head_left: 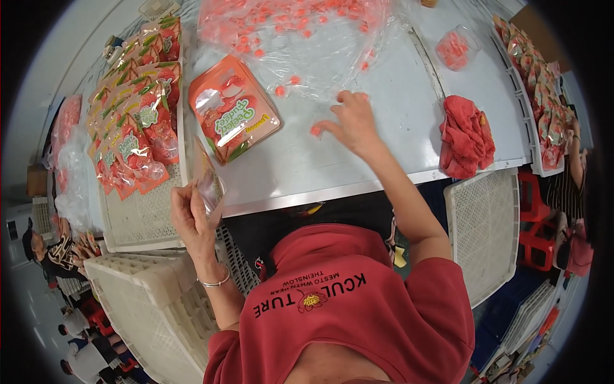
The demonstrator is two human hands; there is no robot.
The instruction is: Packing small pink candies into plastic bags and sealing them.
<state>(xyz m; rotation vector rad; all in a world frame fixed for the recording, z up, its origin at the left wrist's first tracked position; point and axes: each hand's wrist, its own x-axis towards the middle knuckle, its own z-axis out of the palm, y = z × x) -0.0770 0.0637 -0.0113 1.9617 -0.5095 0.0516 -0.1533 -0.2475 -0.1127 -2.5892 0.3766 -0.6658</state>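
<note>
My left hand is closed on a plastic pouch, held upright at the table's front edge with its side turned toward me. Over the table my right hand has its thumb and fingers spread apart. A small red candy touches or lies right by the thumb tip. Beyond the fingers, more red candies lie on and beside a large clear plastic bag. Between my hands and the bag rests a stack of flat red printed pouches.
Filled pouches cover a white crate on the left. To the right are a crumpled red cloth, a clear cup of red candies and another tray of pouches. Stacked crates stand beside my left arm. Other people work farther off.
</note>
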